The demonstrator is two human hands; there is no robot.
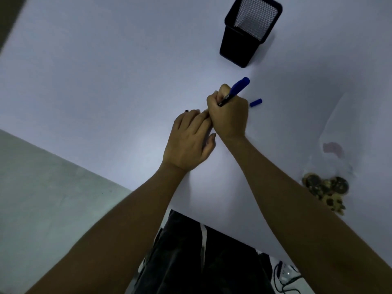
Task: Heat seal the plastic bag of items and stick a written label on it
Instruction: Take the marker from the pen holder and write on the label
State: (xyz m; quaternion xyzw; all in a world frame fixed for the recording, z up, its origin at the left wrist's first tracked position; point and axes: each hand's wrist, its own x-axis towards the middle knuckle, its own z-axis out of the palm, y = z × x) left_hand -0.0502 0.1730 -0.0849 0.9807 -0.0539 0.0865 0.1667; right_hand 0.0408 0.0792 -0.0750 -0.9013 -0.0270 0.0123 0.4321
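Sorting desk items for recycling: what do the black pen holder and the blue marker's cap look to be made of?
The pen holder looks like black-coated metal mesh: its walls show a fine see-through grid with solid rims. The cap lying beside the right hand seems to be smooth, opaque blue plastic matching the marker; it is too small to be sure.

Dim room: white table (95,81) over pale grey floor (42,198).
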